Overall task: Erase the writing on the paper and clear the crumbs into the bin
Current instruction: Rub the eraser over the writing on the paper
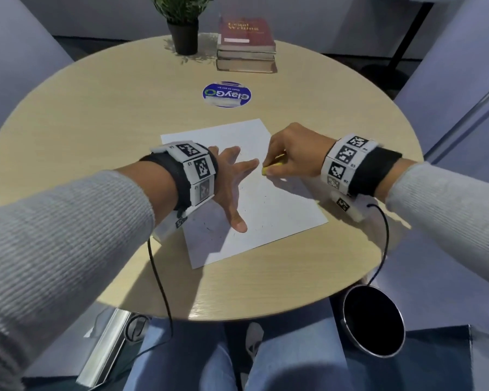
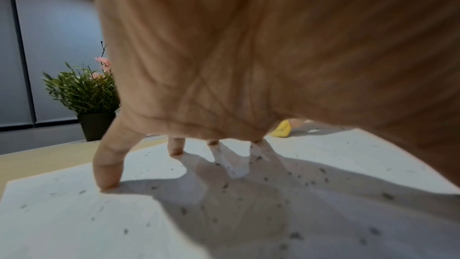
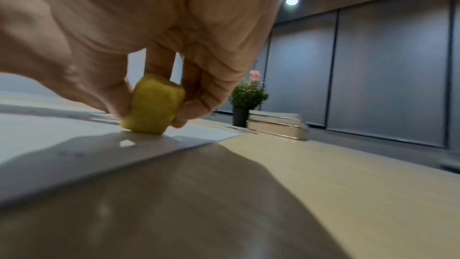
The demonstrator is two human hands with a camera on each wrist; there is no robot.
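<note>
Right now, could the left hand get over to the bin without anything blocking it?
Probably not easily. The left hand presses flat on the paper, while the bin sits below the table edge on the person's right, past the right hand holding the eraser.

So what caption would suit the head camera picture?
Left hand presses paper flat while right hand rubs a yellow eraser across it.
</note>
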